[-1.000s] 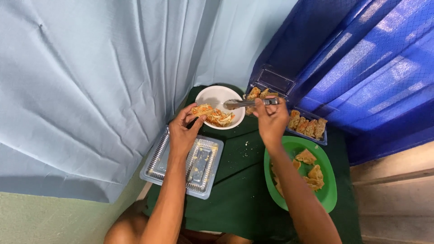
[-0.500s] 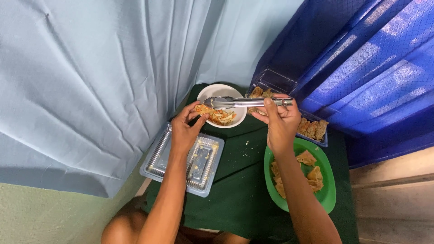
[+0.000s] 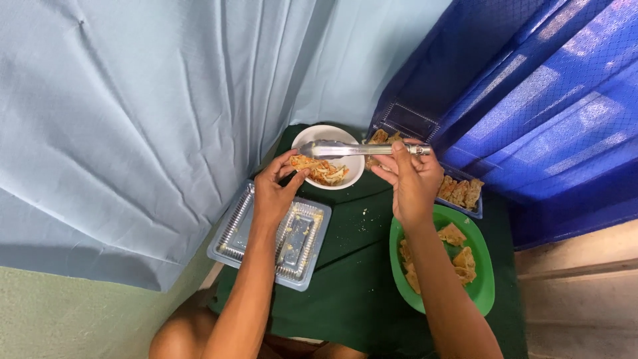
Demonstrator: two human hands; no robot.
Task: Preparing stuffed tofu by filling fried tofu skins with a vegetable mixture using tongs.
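Tongs lie gripped in the right hand over the white bowl at the surface's far edge; left hand pinches its food, clear tray below, green plate right

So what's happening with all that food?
A person sits at a small table with a green cloth. The right hand holds metal tongs over a white bowl, while the left hand pinches a piece of food in it. A clear plastic tray and a green plate of fried pieces sit nearby.
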